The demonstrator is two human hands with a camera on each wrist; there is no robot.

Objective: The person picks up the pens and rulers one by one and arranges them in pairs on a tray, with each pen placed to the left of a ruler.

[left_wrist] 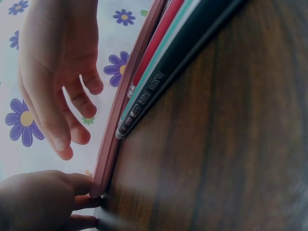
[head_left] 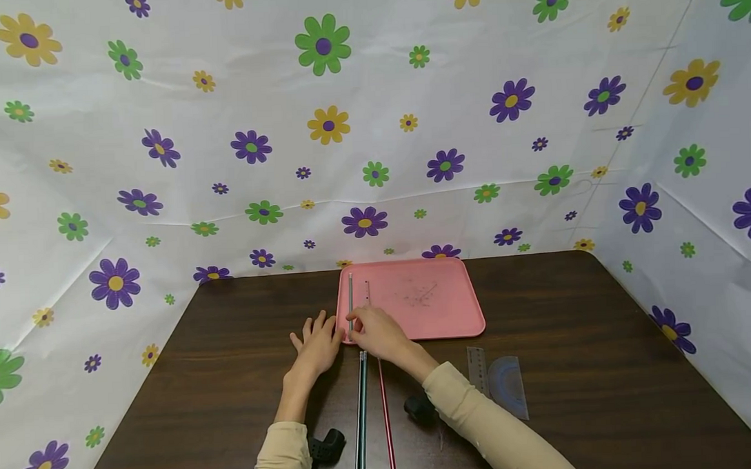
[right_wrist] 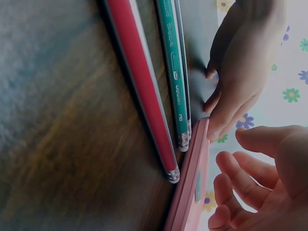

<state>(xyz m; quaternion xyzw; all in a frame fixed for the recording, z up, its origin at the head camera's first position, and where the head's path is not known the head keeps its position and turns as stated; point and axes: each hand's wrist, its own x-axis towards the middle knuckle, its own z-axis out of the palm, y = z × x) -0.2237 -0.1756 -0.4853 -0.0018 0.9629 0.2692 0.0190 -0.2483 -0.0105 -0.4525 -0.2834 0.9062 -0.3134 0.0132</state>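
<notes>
A pink tray (head_left: 440, 315) lies at the table's far side. Inside its left part lies a green pencil (head_left: 350, 290); beside it is a thin stick-like item (head_left: 368, 291), partly behind my right hand. My left hand (head_left: 317, 347) rests at the tray's near left corner, thumb touching the rim and fingers spread. Over the tray, near the green pencil's near end, hovers my right hand (head_left: 382, 334); in the right wrist view its fingers (right_wrist: 240, 178) are loosely bent around nothing. Two green pencils (head_left: 361, 414) and a red pencil (head_left: 387, 420) lie before the tray, eraser ends toward it.
A clear ruler (head_left: 477, 370) and a bluish protractor (head_left: 508, 388) lie right of my right forearm. Dark marks show on the tray floor. Black devices (head_left: 327, 447) sit by both forearms. Flowered cloth (head_left: 372, 124) stands behind the brown table (head_left: 572, 365).
</notes>
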